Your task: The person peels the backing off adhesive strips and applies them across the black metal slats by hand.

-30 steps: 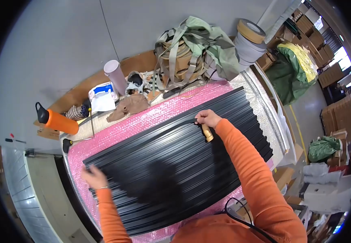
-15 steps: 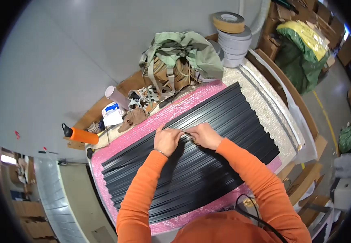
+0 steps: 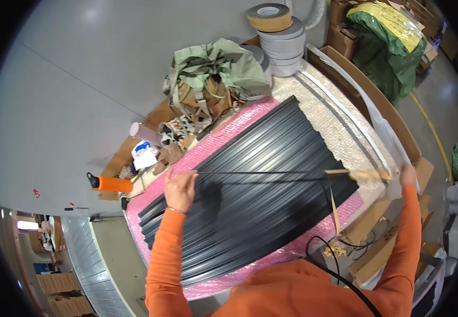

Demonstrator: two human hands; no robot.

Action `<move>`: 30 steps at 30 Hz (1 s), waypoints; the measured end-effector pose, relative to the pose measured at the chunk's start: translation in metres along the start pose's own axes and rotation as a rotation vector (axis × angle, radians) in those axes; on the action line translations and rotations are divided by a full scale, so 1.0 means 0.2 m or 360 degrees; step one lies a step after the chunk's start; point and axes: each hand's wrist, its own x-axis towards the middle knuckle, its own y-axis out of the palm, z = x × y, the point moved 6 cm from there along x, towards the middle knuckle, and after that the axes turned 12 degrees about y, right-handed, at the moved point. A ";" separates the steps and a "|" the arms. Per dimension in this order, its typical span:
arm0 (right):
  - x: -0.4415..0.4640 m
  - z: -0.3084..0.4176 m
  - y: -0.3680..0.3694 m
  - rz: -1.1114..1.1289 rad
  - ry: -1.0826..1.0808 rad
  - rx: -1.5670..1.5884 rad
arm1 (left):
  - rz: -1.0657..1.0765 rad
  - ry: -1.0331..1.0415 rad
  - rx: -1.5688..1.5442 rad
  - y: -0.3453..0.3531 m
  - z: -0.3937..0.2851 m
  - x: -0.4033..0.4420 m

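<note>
Black ribbed strips [image 3: 260, 195] lie side by side over pink bubble wrap [image 3: 358, 207]. My left hand [image 3: 180, 189], at the left above the strips, pinches one end of a thin dark strip [image 3: 255, 173] stretched across to the right. My right hand [image 3: 407, 174] is far out at the right edge of the table, its fingers closed on a tan paper strip [image 3: 366, 174] that blurs with motion. A narrow loose piece of the tan strip [image 3: 334, 211] hangs down over the black strips.
Along the back lie an orange bottle [image 3: 113, 184], a pinkish tumbler [image 3: 145, 133], a green bag [image 3: 213, 68] and stacked tape rolls [image 3: 281, 45]. A black cable [image 3: 345, 280] runs near my body. Cardboard [image 3: 377, 248] stands at the lower right.
My hands were together over the middle of the black strips and have moved far apart. The thin dark strip is now stretched between them, and the tan strip trails from my right hand.
</note>
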 end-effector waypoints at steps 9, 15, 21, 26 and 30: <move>-0.76 0.80 -0.29 0.0041 -0.0281 0.1288 | 0.0078 0.0077 -0.0031 0.05 -0.09 0.05; -1.62 1.38 -0.11 0.0161 -0.1533 0.0957 | 0.0048 -0.0038 -0.0049 0.05 -0.10 0.06; -1.34 1.28 -0.10 0.0553 -0.1169 0.0747 | 0.0023 -0.0132 -0.0085 0.04 -0.04 0.04; -0.90 1.42 -0.44 0.0649 -0.0846 0.1400 | 0.0164 -0.0328 -0.0310 0.08 0.00 0.03; -0.51 1.63 -0.49 0.1003 -0.0929 0.1312 | 0.0077 -0.0358 -0.0537 0.16 0.02 0.01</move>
